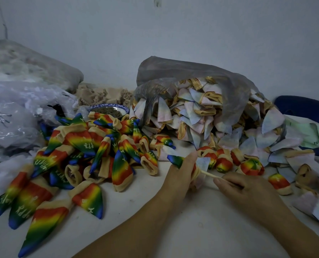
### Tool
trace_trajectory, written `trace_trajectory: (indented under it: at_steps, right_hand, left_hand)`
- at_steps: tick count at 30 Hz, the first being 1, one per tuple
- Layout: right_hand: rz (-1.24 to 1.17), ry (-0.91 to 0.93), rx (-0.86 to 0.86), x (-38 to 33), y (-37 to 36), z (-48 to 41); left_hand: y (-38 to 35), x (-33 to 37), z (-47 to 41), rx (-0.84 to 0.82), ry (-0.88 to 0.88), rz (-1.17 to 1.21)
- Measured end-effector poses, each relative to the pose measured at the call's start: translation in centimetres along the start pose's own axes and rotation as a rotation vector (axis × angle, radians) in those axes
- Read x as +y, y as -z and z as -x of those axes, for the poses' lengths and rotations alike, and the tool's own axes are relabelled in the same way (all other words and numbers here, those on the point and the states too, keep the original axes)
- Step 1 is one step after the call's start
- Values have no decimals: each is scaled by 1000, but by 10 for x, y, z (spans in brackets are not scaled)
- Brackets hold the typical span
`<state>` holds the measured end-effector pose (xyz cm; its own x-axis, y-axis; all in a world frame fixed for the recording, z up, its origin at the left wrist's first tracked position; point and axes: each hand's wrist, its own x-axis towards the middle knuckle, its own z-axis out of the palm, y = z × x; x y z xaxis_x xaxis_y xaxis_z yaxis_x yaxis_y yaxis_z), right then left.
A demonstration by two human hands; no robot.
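Rainbow sock [174, 159] sits just right of frame centre, above the worktop [155, 211], between both hands. Its long axis runs 10 to 4 o'clock: the blue toe tip points to 10 o'clock and the beige cuff [208, 173] trails toward 4. The colour bands go blue, green, yellow and red, then the beige cuff. The sock's middle is hidden under fingers.

Left hand [181, 172] is curled round the sock body, with only the toe poking out. Right hand [247, 187] pinches the cuff end, which is stretched into a thin taut strand between the hands.

A pile of rainbow socks [84, 146] lies at 9 o'clock, some printed "HAPPY". A grey plastic bag [173, 71] at 12 to 1 o'clock spills pale inside-out socks [192, 112]. Rolled-up socks [223, 162] sit in a row at 2 o'clock, just beyond the hands. A blue-rimmed bowl [107, 105] is at 11 o'clock.
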<state>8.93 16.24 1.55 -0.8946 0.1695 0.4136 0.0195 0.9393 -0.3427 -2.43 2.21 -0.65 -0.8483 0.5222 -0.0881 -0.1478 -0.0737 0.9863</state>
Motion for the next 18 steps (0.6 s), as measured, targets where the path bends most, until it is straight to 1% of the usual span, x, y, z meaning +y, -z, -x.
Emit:
trace_trajectory:
  at_steps: [3, 6, 8, 10, 12, 14, 16, 18]
  right_hand:
    - [103, 33, -20, -3, 5, -1]
    - [156, 52, 33, -6, 6, -2]
    - [159, 62, 46, -13, 2, -2]
    - [80, 2, 15, -19, -8, 0]
    - [-60, -100, 45, -28, -23, 4]
    - [-146, -208, 72, -37, -34, 7]
    - [-157, -262, 72, -41, -39, 7]
    - [-87, -238, 64, -37, -38, 6]
  left_hand:
    - [0, 1, 2, -30, -36, 13]
    - [1, 2, 0, -15, -9, 60]
    - [-1, 2, -2, 25, 5, 96]
    - [-4, 4, 1, 84, 32, 96]
    - [-3, 3, -4, 111, -41, 87]
    - [-3, 3, -5, 156, -93, 67]
    - [-3, 3, -6, 177, -134, 54]
    - [-2, 2, -5, 151, -141, 63]
